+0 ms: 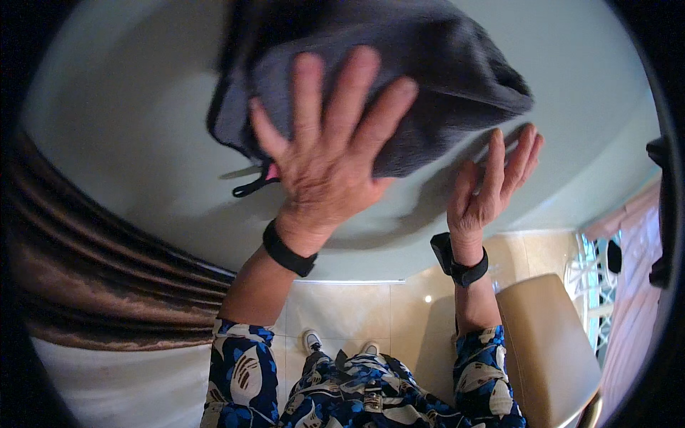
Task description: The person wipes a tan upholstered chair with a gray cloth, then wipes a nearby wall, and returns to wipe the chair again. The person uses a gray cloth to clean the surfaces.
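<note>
A dark grey cloth point(428, 128), folded or bunched, is up against a pale grey-green surface in the upper middle of the head view. It has a dark edge, a small black loop point(249, 188) and a bit of pink at its lower left. My left hand point(326, 150) lies over the cloth with the fingers spread wide. To the right, just below the cloth's pointed right corner, my right hand point(489, 182) is raised with its fingers apart and nothing in it. A black band is on each wrist.
A tan padded seat point(551, 348) stands at the lower right, near a pink curtain point(631, 299) and white latticework. Brown striped fabric point(107, 278) hangs at the left above a white surface point(128, 380). My feet are on beige floor tiles point(337, 310).
</note>
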{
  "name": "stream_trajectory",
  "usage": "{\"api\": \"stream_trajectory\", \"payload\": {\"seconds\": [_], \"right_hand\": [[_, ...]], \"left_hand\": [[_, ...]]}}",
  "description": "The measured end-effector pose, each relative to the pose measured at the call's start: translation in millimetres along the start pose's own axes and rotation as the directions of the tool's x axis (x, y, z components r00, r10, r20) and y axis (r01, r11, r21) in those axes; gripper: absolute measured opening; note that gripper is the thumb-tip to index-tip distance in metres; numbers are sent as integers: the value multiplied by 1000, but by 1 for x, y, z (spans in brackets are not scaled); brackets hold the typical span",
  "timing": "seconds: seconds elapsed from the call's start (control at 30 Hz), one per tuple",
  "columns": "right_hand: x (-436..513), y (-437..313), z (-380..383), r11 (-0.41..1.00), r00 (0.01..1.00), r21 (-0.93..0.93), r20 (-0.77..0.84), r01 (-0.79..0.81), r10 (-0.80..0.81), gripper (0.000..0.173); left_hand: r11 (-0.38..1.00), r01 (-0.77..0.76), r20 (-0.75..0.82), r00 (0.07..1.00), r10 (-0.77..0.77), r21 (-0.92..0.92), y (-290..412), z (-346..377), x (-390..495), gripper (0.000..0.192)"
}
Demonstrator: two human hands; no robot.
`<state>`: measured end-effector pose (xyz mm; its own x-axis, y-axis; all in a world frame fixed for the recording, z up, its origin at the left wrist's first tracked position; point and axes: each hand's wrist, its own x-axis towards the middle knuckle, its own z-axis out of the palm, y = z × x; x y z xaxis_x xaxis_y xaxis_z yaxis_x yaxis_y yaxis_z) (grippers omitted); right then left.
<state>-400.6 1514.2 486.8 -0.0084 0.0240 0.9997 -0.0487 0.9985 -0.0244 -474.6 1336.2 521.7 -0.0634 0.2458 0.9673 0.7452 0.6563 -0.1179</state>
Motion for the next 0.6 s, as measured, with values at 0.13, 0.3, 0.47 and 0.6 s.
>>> {"api": "stream_trajectory", "payload": {"seconds": [0.13, 0.3, 0.47, 0.6], "right_hand": [[-11, -31, 19, 998, 999, 59, 46, 15, -18, 46], [-27, -55, 25, 994, 983, 31, 148, 109, -113, 44], [-24, -62, 28, 968, 962, 9, 111, 251, -250, 46], [-25, -65, 31, 958, 955, -13, 90, 285, -283, 46]], "left_hand": [[990, 111, -77, 992, -104, 92, -83, -26, -46, 83], [746, 662, -121, 737, -666, -72, -173, -56, -149, 69], [16, 822, -40, -8, -999, -570, -228, -75, -262, 53], [-234, 648, -23, -362, -932, -724, -237, -61, -328, 61]]}}
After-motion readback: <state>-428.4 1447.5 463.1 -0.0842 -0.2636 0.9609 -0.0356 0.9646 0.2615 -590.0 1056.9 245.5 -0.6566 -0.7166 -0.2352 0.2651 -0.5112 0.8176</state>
